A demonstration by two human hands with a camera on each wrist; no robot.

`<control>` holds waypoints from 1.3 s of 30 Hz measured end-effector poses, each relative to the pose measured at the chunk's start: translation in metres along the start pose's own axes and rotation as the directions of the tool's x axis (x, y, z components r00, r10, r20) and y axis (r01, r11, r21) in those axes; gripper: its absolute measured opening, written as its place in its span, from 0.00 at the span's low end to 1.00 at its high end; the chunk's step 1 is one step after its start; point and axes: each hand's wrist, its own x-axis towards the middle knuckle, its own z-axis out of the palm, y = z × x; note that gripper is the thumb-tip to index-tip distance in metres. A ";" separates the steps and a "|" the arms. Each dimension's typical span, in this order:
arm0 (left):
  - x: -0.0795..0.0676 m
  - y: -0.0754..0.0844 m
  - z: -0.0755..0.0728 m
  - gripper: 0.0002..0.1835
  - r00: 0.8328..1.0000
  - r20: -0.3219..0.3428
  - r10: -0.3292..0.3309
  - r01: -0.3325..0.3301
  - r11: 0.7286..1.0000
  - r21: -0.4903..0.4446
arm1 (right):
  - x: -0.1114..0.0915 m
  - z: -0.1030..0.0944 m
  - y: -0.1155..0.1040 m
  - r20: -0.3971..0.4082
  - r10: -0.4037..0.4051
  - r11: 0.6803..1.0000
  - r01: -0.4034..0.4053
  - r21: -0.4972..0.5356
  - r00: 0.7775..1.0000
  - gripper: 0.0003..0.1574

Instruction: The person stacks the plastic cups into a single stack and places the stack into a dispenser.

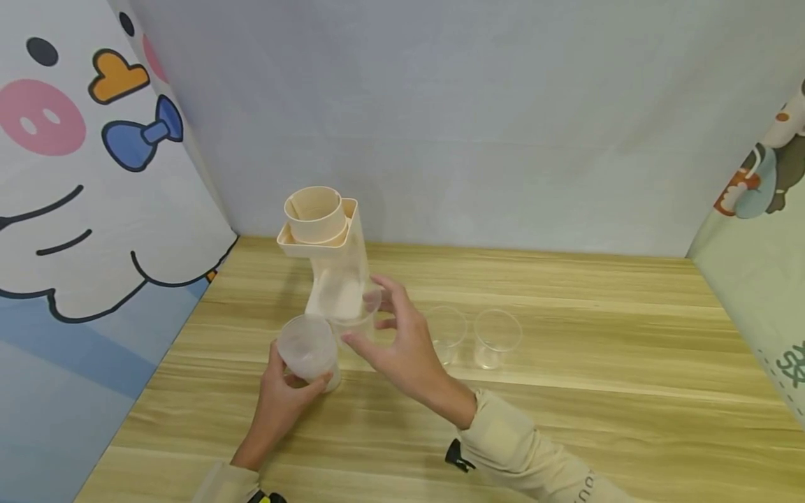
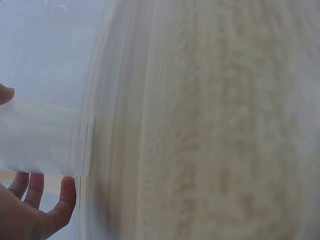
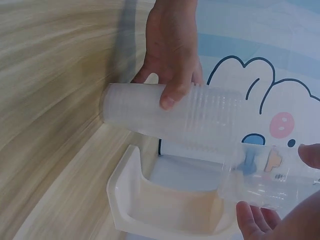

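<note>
My left hand (image 1: 286, 398) grips a stack of nested clear plastic cups (image 1: 308, 353) near the table, thumb on one side and fingers on the other. In the right wrist view the stack (image 3: 145, 111) shows several close-set rims at its top. My right hand (image 1: 405, 349) holds a single clear plastic cup (image 3: 262, 175) between thumb and fingers. That cup is up beside the stack's rim end and overlaps it slightly in the right wrist view. Just behind both hands stands a cream plastic cup holder (image 1: 342, 262), with a round collar on top and an open lower front.
Two clear plastic cups, a left one (image 1: 446, 328) and a right one (image 1: 497, 332), stand side by side to the right of my right hand. The wood-grain table (image 1: 597, 363) meets a pale backdrop (image 1: 472, 126) behind the holder. A cartoon-printed panel (image 1: 75, 195) borders the left side.
</note>
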 end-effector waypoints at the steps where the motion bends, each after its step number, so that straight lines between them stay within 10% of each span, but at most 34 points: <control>1: 0.000 0.000 0.000 0.40 1.000 0.001 0.004 -0.004 1.000 0.001 | 0.001 0.000 -0.001 0.001 -0.008 1.000 0.008 -0.001 1.000 0.46; 39: -0.002 0.003 -0.001 0.40 1.000 0.008 -0.014 0.014 1.000 -0.016 | 0.022 0.017 -0.023 0.073 -0.118 0.991 0.114 0.066 0.990 0.46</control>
